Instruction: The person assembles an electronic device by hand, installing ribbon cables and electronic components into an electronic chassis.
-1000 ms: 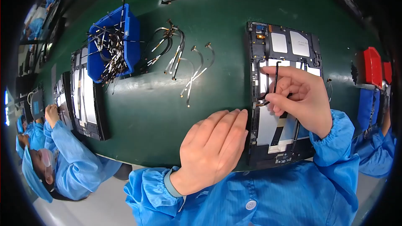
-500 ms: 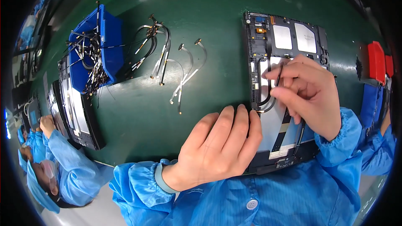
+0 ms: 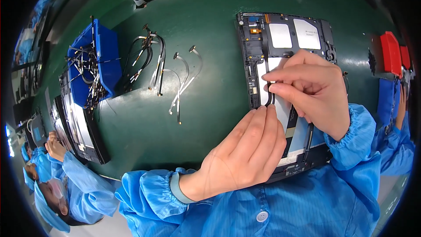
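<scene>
"So, where is the black cable [image 3: 270, 99]?"

"Over the left side of the opened flat device [image 3: 293, 49], which lies on the green table [image 3: 210, 101] right in front of the person. The cable is thin, dark and matte, and it bends where it runs down toward the left fingertips. Its ends I can't make out; the hands cover much of it."

"And the fingers?"

"On the right hand [image 3: 316, 94], thumb and forefinger are pinched narrow on the cable, with the others curled behind. On the left hand [image 3: 243, 151], they lie close together, tips down at the cable's lower bend. Whether they grip it or just press, I can't tell."

"How does the device look?"

"Black frame, slightly turned, its inside bare. Near the far edge sit two pale silver plates [image 3: 280, 36], one squarish, the other with a slanted corner. A small orange connector [image 3: 255, 31] shows at the far left, close to a blue patch [image 3: 253, 19]. Below the plates, a shiny silver sheet [image 3: 274, 63] runs under the hands, turning bluish lower down."

"Anything else about?"

"Loose cables [image 3: 158, 68], black with white lengths, lie to the left, and beyond them a blue bin [image 3: 108, 63] is heaped with more."
</scene>
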Motion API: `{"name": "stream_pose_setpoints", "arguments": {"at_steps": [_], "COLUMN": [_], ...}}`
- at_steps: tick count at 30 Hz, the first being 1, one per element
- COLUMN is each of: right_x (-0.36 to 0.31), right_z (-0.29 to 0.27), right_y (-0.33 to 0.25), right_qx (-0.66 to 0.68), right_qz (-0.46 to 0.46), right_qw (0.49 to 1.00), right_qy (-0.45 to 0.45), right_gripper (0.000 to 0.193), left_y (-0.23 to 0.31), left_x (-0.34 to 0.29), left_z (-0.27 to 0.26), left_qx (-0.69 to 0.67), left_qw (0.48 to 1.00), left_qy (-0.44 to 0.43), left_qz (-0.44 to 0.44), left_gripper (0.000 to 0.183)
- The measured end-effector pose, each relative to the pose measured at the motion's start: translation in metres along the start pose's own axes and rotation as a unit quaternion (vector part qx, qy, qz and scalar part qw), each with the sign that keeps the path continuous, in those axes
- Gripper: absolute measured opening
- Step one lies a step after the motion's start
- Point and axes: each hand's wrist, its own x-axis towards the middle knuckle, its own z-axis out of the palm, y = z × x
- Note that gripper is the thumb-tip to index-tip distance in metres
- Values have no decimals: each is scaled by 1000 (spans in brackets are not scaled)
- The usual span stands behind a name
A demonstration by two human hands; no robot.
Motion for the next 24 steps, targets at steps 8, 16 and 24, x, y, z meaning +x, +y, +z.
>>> {"name": "stream_pose_setpoints", "arguments": {"at_steps": [8,16,24], "right_x": [6,8,-19], "right_z": [2,6,9], "right_y": [1,-15,-15], "right_qx": [-25,-14,-332], "right_qz": [1,51,-177], "right_qw": [999,996,926], "right_qy": [41,77,32], "right_gripper": [11,14,28], "left_y": [0,-1,-2], "left_x": [2,2,2], "left_z": [0,4,4], "left_qx": [42,46,46], "left_qw": [999,999,999], "left_qy": [-16,-9,-7], "left_qz": [9,11,9], "left_gripper": [17,17,17]}}
